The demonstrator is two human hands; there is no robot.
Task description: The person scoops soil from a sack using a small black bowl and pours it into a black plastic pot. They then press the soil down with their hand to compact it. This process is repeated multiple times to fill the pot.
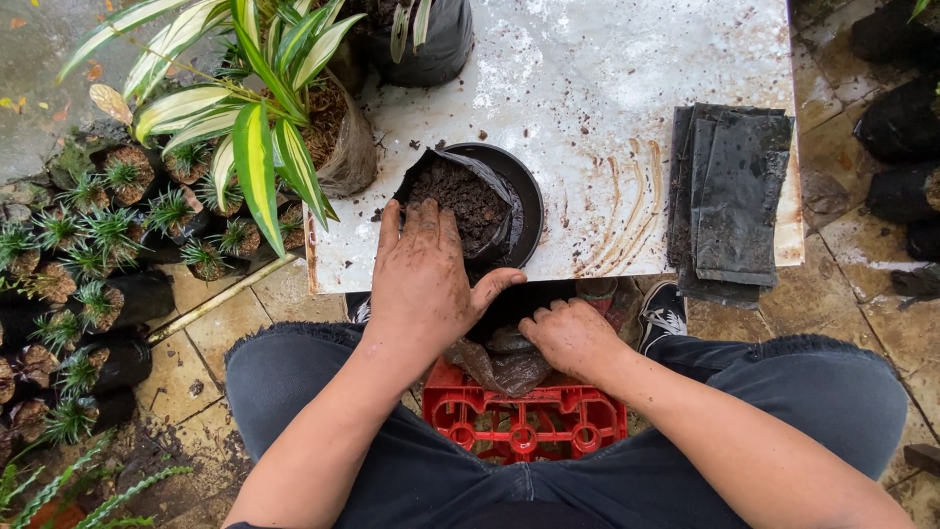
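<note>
A black plastic grow bag (490, 211) partly filled with dark soil (460, 201) sits in a round black pot (524, 191) at the near edge of a white board (597, 88). My left hand (423, 284), dirty with soil, rests flat against the bag's near side with its fingers on the rim. My right hand (568, 338) is lower, fingers curled around a crumpled soil-smeared plastic bag (504, 364) above a red crate (529, 421) between my knees.
A stack of flat black bags (729, 196) lies at the board's right edge. A striped-leaf plant (255, 118) in a bag stands at the board's left corner. Several small potted seedlings (88, 255) crowd the floor on the left. More black bags (901, 147) sit far right.
</note>
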